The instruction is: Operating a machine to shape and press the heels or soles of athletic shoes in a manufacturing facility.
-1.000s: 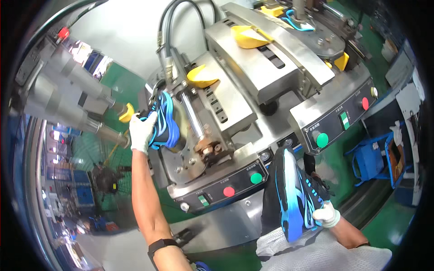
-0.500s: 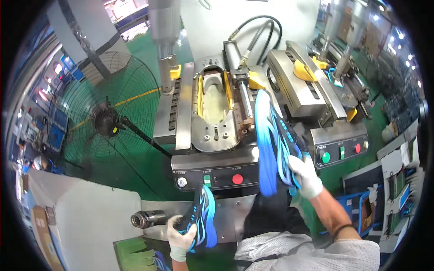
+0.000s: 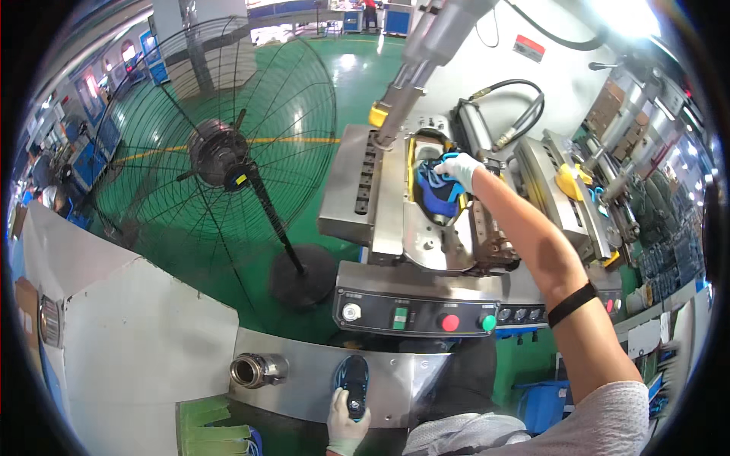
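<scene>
My right hand [image 3: 462, 170], in a white glove, reaches far into the press and grips a blue and black sports shoe [image 3: 439, 201]. That shoe sits inside the oval cavity with yellow side pads [image 3: 411, 173]. Near me, my gloved left hand [image 3: 346, 427] is closed on the heel end of a second sports shoe [image 3: 352, 377], dark with blue edges. This shoe rests on or just over the metal shelf [image 3: 304, 372], toe pointing away. My right fingers partly cover the first shoe.
A control panel [image 3: 414, 313] with coloured buttons fronts the press. The press cylinder [image 3: 426, 57] slants above the cavity. A large caged fan [image 3: 220, 152] stands at left. A metal pipe fitting [image 3: 258, 370] lies on the shelf's left. Another press [image 3: 566, 201] stands at right.
My right hand has carried its shoe forward and down into the press cavity. My left hand has brought the other shoe down to the shelf, turned top up. The view has swung left.
</scene>
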Motion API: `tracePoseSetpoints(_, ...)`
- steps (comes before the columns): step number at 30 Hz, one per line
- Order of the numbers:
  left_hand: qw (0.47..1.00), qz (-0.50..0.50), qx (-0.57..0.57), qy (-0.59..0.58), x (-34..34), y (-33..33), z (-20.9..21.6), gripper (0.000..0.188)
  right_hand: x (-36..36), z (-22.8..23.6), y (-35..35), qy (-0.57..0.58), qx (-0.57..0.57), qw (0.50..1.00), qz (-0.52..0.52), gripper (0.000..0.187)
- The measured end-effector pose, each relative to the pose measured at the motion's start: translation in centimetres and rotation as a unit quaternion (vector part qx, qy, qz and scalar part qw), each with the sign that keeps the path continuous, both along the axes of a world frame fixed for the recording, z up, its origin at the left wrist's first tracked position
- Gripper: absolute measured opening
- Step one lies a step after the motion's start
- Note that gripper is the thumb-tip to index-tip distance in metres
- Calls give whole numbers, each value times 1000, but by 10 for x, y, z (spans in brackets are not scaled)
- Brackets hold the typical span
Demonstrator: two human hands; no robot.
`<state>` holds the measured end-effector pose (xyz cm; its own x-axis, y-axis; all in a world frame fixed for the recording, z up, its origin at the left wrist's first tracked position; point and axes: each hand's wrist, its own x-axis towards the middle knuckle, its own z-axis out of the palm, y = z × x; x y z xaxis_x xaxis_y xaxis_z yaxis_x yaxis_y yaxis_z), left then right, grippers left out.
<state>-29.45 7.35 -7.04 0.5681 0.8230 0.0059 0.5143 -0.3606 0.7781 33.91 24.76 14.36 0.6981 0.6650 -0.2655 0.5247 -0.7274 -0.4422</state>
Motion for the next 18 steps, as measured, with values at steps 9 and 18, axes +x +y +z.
tracePoseSetpoints(9, 1000, -16, -15, 10, -6, 6, 4, 73, -49, -58, 26, -102, 103, 981, -128, 45)
tracePoseSetpoints(18, 1000, 23, -12, 9, -1, -5, -2, 76, -194, 9, -81, -117, 279, 947, 107, 66)
